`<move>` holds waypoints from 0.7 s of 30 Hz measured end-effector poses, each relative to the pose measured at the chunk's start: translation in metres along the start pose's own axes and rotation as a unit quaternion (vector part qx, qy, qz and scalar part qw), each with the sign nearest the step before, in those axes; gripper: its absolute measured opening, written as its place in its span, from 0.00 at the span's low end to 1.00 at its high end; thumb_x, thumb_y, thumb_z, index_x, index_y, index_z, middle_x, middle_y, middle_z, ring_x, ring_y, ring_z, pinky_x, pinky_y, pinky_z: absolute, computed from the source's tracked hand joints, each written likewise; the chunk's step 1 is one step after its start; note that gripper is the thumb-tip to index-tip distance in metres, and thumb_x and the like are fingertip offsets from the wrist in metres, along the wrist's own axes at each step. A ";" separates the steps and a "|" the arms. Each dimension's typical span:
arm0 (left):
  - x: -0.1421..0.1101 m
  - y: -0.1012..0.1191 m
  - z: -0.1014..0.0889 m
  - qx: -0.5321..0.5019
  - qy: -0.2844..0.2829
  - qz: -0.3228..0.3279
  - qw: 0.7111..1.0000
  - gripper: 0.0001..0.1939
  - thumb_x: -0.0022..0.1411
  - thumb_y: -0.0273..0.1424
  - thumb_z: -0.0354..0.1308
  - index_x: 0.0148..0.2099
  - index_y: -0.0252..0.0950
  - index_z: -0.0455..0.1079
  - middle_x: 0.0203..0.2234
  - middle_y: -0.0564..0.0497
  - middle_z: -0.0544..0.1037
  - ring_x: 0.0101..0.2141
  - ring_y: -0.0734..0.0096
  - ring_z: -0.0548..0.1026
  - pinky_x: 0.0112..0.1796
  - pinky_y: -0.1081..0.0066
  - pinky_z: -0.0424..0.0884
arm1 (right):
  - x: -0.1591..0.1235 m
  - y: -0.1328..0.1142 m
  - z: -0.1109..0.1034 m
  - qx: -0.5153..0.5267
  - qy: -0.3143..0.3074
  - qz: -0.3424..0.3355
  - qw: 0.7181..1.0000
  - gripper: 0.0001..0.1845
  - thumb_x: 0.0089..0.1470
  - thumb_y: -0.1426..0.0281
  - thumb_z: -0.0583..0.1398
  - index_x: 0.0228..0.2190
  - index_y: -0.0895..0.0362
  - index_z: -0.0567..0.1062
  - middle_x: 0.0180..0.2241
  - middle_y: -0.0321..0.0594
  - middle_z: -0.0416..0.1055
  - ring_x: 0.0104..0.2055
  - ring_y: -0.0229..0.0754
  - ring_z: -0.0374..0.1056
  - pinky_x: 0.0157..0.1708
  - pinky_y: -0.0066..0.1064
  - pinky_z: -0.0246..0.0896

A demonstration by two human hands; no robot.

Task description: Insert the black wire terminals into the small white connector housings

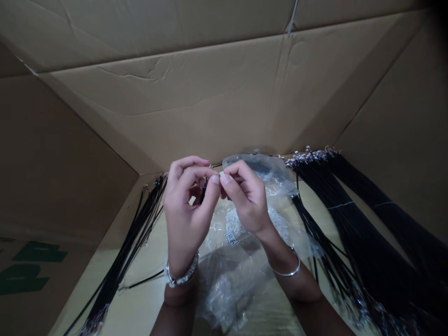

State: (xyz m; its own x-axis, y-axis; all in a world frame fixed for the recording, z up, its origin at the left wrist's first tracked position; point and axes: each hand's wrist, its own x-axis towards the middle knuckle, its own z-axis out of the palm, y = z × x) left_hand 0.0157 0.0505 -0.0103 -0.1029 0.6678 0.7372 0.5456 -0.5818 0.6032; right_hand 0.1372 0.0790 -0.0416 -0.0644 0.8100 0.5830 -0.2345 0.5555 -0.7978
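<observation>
Your right hand (248,198) pinches a connector (221,174) at its fingertips; your left hand (187,200), loosely curled, pinches a cable (203,192).

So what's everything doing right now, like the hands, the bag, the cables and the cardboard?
Left hand: pinched, holding a black cable
Right hand: pinching a small white piece
Plastic bag: crumpled
Left cables: lying bunched
Big right cables: tied
Cardboard: standing, creased
</observation>
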 end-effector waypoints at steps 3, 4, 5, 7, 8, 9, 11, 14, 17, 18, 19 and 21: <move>0.001 -0.001 -0.001 0.015 -0.010 0.010 1.000 0.02 0.65 0.26 0.65 0.39 0.38 0.76 0.45 0.48 0.75 0.40 0.72 0.76 0.28 0.77 0.70 | 0.003 -0.001 -0.007 0.011 -0.037 0.030 0.999 0.14 0.67 0.62 0.60 0.29 0.54 0.71 0.21 0.28 0.61 0.23 0.33 0.56 0.24 0.28 0.51; 0.001 -0.001 -0.001 0.023 -0.009 0.014 1.000 0.02 0.64 0.26 0.65 0.40 0.38 0.76 0.46 0.49 0.76 0.39 0.73 0.76 0.28 0.77 0.69 | 0.004 -0.001 -0.008 0.034 -0.040 0.042 0.998 0.15 0.67 0.62 0.60 0.29 0.55 0.71 0.20 0.28 0.61 0.22 0.32 0.56 0.23 0.28 0.51; 0.001 -0.001 -0.001 0.030 -0.008 0.020 0.999 0.03 0.64 0.25 0.65 0.40 0.38 0.76 0.46 0.49 0.76 0.37 0.74 0.76 0.27 0.77 0.69 | 0.005 -0.001 -0.008 0.062 -0.038 0.052 0.996 0.15 0.67 0.63 0.60 0.28 0.55 0.71 0.19 0.28 0.61 0.21 0.32 0.56 0.23 0.27 0.51; 0.001 -0.001 0.001 0.038 -0.004 0.031 0.999 0.06 0.63 0.24 0.66 0.42 0.38 0.77 0.48 0.49 0.76 0.35 0.75 0.75 0.27 0.76 0.70 | 0.007 -0.002 -0.008 0.113 -0.035 0.072 0.990 0.15 0.67 0.63 0.61 0.28 0.55 0.72 0.18 0.27 0.62 0.20 0.31 0.56 0.22 0.26 0.53; 0.001 -0.001 0.002 0.040 -0.001 0.038 0.998 0.06 0.62 0.24 0.66 0.42 0.38 0.77 0.48 0.48 0.76 0.35 0.75 0.75 0.27 0.75 0.71 | 0.008 -0.003 -0.007 0.132 -0.034 0.081 0.987 0.15 0.66 0.63 0.61 0.27 0.55 0.72 0.18 0.27 0.62 0.19 0.30 0.56 0.22 0.25 0.53; 0.001 -0.001 0.003 0.041 0.004 0.044 0.998 0.07 0.62 0.25 0.66 0.43 0.38 0.77 0.48 0.48 0.76 0.35 0.74 0.76 0.27 0.74 0.71 | 0.008 -0.003 -0.006 0.148 -0.033 0.089 0.984 0.16 0.66 0.63 0.62 0.27 0.55 0.72 0.18 0.26 0.62 0.19 0.30 0.55 0.22 0.25 0.53; 0.000 0.000 0.004 0.045 0.018 0.055 0.997 0.06 0.62 0.25 0.66 0.43 0.38 0.77 0.48 0.47 0.76 0.37 0.71 0.77 0.27 0.74 0.72 | 0.010 -0.005 -0.006 0.177 -0.034 0.106 0.978 0.16 0.64 0.62 0.63 0.26 0.56 0.71 0.18 0.26 0.61 0.18 0.29 0.54 0.20 0.24 0.53; 0.000 0.000 0.005 0.056 0.035 0.063 0.996 0.06 0.62 0.26 0.67 0.42 0.39 0.77 0.47 0.47 0.77 0.37 0.70 0.77 0.25 0.73 0.71 | 0.011 -0.007 -0.006 0.213 -0.047 0.125 0.968 0.16 0.63 0.62 0.64 0.25 0.56 0.71 0.18 0.26 0.61 0.17 0.28 0.54 0.19 0.23 0.53; -0.001 0.002 0.005 0.060 0.040 0.071 0.995 0.06 0.62 0.26 0.67 0.41 0.40 0.77 0.47 0.48 0.78 0.38 0.69 0.78 0.24 0.73 0.70 | 0.010 -0.010 -0.008 0.220 -0.062 0.132 0.964 0.15 0.63 0.63 0.63 0.26 0.55 0.71 0.19 0.27 0.63 0.19 0.29 0.57 0.21 0.23 0.56; -0.001 0.002 0.004 0.057 0.036 0.074 0.995 0.06 0.62 0.25 0.67 0.41 0.40 0.78 0.47 0.49 0.78 0.39 0.69 0.78 0.24 0.73 0.70 | 0.010 -0.010 -0.009 0.215 -0.067 0.129 0.966 0.15 0.63 0.63 0.63 0.26 0.55 0.71 0.20 0.27 0.63 0.19 0.29 0.57 0.21 0.23 0.57; -0.001 0.003 0.004 0.052 0.033 0.074 0.995 0.06 0.62 0.25 0.67 0.41 0.41 0.77 0.47 0.50 0.79 0.39 0.69 0.78 0.25 0.73 0.70 | 0.009 -0.011 -0.010 0.205 -0.071 0.122 0.969 0.15 0.64 0.63 0.63 0.26 0.55 0.71 0.20 0.27 0.63 0.20 0.30 0.57 0.22 0.23 0.58; -0.001 0.003 0.004 0.043 0.030 0.074 0.996 0.07 0.62 0.25 0.67 0.41 0.41 0.77 0.47 0.52 0.79 0.40 0.71 0.78 0.26 0.74 0.70 | 0.007 -0.012 -0.011 0.177 -0.073 0.100 0.976 0.15 0.66 0.64 0.62 0.27 0.55 0.71 0.20 0.28 0.62 0.21 0.30 0.56 0.24 0.24 0.57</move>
State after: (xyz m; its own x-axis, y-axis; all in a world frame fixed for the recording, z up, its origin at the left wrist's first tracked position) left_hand 0.0207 0.0494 -0.0101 -0.0639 0.5471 0.8347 0.6271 -0.6286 0.4600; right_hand 0.1506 0.0806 -0.0297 -0.2754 0.8457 0.4571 -0.5210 0.2683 -0.8103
